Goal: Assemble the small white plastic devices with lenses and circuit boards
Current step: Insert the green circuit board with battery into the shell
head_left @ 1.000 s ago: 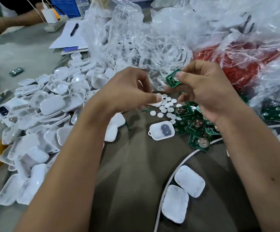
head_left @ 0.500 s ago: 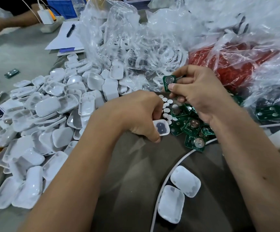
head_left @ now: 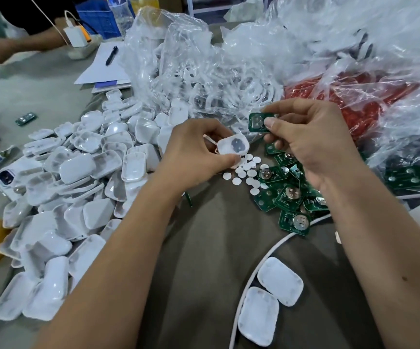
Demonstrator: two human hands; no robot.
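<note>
Lower right of the frame, two closed devices [head_left: 269,301] lie finished on the surface [head_left: 203,248]. Mid-frame, left hand [head_left: 191,157] fingers pinch an open shell [head_left: 232,145]; right hand [head_left: 309,142] pinches a circuit board [head_left: 258,122], not yet seated. Far left, heaps of empty shells [head_left: 78,185] await.

White shell half [head_left: 233,145], open side up with a grey patch inside, held above the table. Green circuit board [head_left: 258,123] with a round silver cell, held just beside it. Loose white discs [head_left: 244,172] and green boards [head_left: 289,197] lie below.
</note>
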